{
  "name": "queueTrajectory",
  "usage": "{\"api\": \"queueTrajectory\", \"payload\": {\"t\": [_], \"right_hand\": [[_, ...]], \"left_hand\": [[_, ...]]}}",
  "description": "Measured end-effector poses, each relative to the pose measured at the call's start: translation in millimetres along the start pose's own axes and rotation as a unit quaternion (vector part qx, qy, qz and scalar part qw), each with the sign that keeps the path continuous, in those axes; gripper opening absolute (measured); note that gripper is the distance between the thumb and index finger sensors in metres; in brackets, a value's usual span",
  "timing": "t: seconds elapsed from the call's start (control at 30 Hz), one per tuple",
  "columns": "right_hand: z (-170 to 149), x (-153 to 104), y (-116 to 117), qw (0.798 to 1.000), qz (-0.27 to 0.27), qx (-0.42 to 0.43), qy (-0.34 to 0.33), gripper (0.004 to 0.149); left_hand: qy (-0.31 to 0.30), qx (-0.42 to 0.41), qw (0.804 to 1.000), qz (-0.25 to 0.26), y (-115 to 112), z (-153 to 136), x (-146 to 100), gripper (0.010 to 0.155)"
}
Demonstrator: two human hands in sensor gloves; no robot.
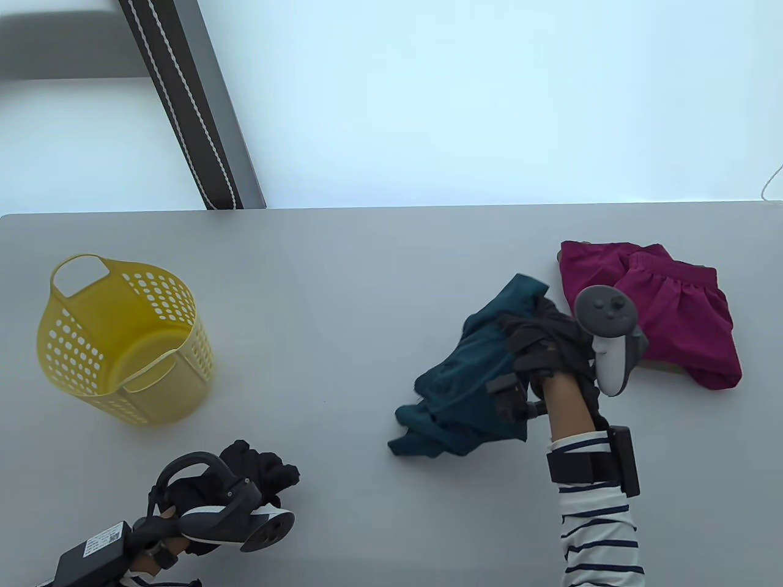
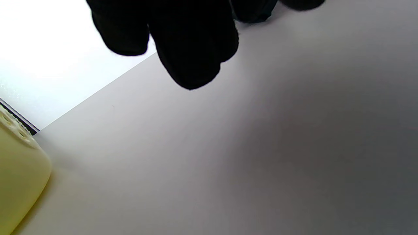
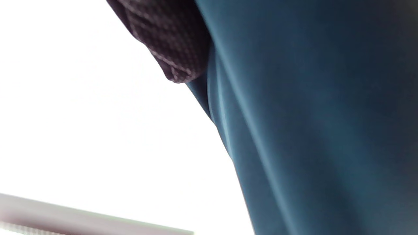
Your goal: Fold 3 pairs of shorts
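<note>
Table view, right hand: the right hand [image 1: 550, 354] has its fingers curled into a bunch of the teal shorts [image 1: 471, 379], which trail crumpled onto the grey table [image 1: 342, 293].
Table view, neighbour: the magenta shorts [image 1: 667, 306] lie in a loose heap just beside that hand; a tan edge under them may belong to a third pair, too little shows to tell.
Table view, left hand: the left hand [image 1: 244, 483] sits idle near the bottom edge, fingers loosely curled, holding nothing; the yellow basket [image 1: 122, 342] lies on its side well apart.
Left wrist view: dark fingertips [image 2: 192, 49] hang clear above bare table; the basket wall [image 2: 19, 176] shows at the left edge.
Right wrist view: teal cloth [image 3: 310, 130] fills the frame, one gloved fingertip [image 3: 173, 42] pressed against it.
Risk, one-handed lift: a bunched grip probably leaves legs twisted, so spreading flat fails.
Risk, drag: a sweep rightward could snag and displace the magenta heap.
</note>
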State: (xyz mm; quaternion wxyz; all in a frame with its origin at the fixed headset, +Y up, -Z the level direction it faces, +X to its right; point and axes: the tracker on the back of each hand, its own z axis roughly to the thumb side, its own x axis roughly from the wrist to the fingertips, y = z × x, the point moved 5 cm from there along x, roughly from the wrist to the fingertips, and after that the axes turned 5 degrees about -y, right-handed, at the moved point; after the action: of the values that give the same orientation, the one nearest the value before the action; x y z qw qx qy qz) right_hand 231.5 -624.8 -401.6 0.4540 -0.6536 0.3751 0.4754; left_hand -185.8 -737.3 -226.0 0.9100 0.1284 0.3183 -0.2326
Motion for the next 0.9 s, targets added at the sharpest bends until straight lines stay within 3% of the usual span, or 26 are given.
{"api": "queueTrajectory", "payload": {"t": [0.1, 0.2, 0.27, 0.37, 0.47, 0.53, 0.57, 0.63, 0.73, 0.8, 0.9], "right_hand": [[2, 13, -41, 0.992, -0.073, 0.104, -0.001, 0.039], [-4, 23, -78, 0.969, -0.127, 0.209, -0.041, 0.039], [-14, 31, -98, 0.939, -0.121, 0.308, -0.095, 0.041], [-43, 37, -112, 0.922, -0.111, 0.357, -0.096, 0.045], [-89, 38, -122, 0.946, -0.136, 0.291, -0.037, 0.066], [-131, 33, -123, 0.973, -0.158, 0.151, 0.076, 0.082], [-152, 26, -123, 0.972, -0.168, 0.059, 0.152, 0.087], [-186, 15, -119, 0.957, -0.116, -0.068, 0.256, 0.09], [-212, 10, -110, 0.959, -0.093, -0.059, 0.262, 0.09], [-212, 10, -106, 0.961, -0.098, -0.033, 0.256, 0.09], [-205, 10, -109, 0.962, -0.078, -0.07, 0.251, 0.091]], "left_hand": [[0.0, -0.003, 1.0, -0.002, 0, 0, 0, 0.057], [-0.001, -0.004, 1.0, -0.003, 0, 0, 0, 0.057], [-0.002, -0.005, 1.0, -0.003, -1, 0, 1, 0.057], [-0.003, -0.007, 1.0, -0.007, -2, 0, 2, 0.057], [-0.003, -0.008, 1.0, -0.011, -3, 0, 3, 0.057], [-0.002, -0.007, 1.0, -0.012, -3, 0, 3, 0.057], [0.0, -0.005, 1.0, -0.012, -3, 0, 3, 0.057], [0.002, -0.003, 1.0, -0.012, -3, -1, 3, 0.058], [0.002, -0.005, 1.0, -0.018, -5, -1, 4, 0.058], [0.002, -0.005, 1.0, -0.021, -5, -2, 4, 0.058], [0.004, -0.004, 1.0, -0.025, -5, -3, 4, 0.058]]}}
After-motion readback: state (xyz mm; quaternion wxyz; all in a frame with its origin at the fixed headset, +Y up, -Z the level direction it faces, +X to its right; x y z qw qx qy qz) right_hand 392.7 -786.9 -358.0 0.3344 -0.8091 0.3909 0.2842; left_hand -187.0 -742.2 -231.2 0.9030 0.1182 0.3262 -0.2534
